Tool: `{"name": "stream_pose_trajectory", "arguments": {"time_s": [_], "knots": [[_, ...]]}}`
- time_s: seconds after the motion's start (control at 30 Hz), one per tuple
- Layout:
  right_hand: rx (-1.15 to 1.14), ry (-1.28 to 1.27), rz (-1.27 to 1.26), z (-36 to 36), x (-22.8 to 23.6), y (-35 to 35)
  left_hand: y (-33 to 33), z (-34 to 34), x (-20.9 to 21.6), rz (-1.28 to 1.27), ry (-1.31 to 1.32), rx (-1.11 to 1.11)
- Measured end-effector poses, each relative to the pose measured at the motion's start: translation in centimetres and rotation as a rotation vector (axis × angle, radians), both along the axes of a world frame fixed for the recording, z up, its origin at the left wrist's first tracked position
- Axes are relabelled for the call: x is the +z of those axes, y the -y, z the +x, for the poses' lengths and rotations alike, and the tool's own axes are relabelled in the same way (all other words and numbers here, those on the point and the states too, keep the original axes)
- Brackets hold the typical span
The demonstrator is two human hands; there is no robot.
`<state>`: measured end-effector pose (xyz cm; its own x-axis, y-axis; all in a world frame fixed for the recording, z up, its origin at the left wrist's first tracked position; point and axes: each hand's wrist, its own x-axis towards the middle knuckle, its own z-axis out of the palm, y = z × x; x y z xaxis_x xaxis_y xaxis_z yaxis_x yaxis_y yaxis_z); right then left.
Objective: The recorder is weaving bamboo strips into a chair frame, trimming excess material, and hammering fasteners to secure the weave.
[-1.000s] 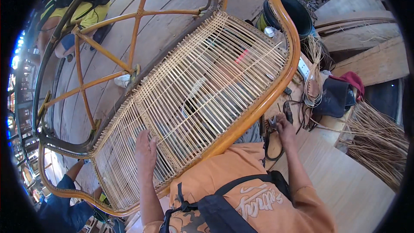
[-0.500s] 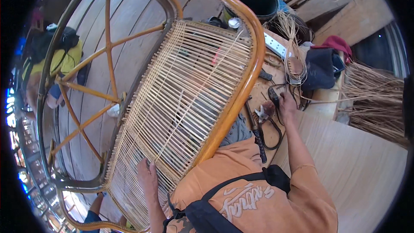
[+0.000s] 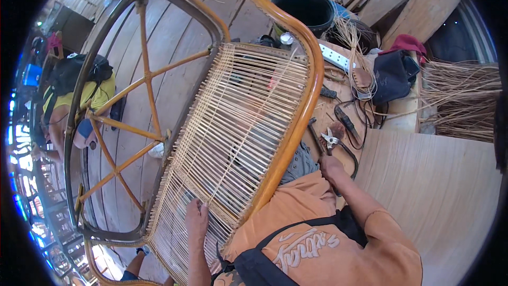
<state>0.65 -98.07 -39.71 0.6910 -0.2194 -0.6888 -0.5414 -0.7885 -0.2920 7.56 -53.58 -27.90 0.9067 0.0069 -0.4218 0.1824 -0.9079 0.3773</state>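
A curved rattan chair frame [image 3: 316,69] lies across my lap, its panel woven with pale cane strands [image 3: 248,111]. At the panel's lower part is my left hand [image 3: 197,218], its thumb and fingertips pinched at the end of a lengthwise cane strand [image 3: 228,168]. My right hand [image 3: 332,169] is closed at the dark handle of a hammer [image 3: 314,130], beside my right thigh. The fingers' undersides are hidden. Pruning shears [image 3: 330,139] with a dark looped handle lie just beyond that hand. A black-handled tool [image 3: 346,122] rests farther off on the board.
A dark bucket [image 3: 304,8] stands at the far side. To its right are a white power strip [image 3: 336,55], a hank of cane [image 3: 349,37] and a dark pouch [image 3: 391,77]. Bundled cane [image 3: 460,100] lies far right. Another person in yellow [image 3: 90,95] sits at left.
My right hand has let go of the black-handled tool and come back toward me, onto the hammer handle. My left hand stays at the strand. The whole view has shifted slightly.
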Motion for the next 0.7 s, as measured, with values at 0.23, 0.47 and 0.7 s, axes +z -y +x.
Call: {"name": "stream_pose_trajectory", "arguments": {"time_s": [0.23, 0.47, 0.7], "knots": [[0.125, -0.089, 0.170, -0.7, 0.5, 1.4, 0.1, -0.3, 0.8, -0.032, 0.019, 0.064], [-0.122, 0.640, -0.079, 12.4, -2.8, 11.3, -3.2, 2.5, -0.6, 0.151, 0.200, 0.088], [-0.794, 0.669, 0.864, 15.2, -9.0, 16.0, -3.4, 6.5, -4.0, 0.237, 0.195, 0.139]]}}
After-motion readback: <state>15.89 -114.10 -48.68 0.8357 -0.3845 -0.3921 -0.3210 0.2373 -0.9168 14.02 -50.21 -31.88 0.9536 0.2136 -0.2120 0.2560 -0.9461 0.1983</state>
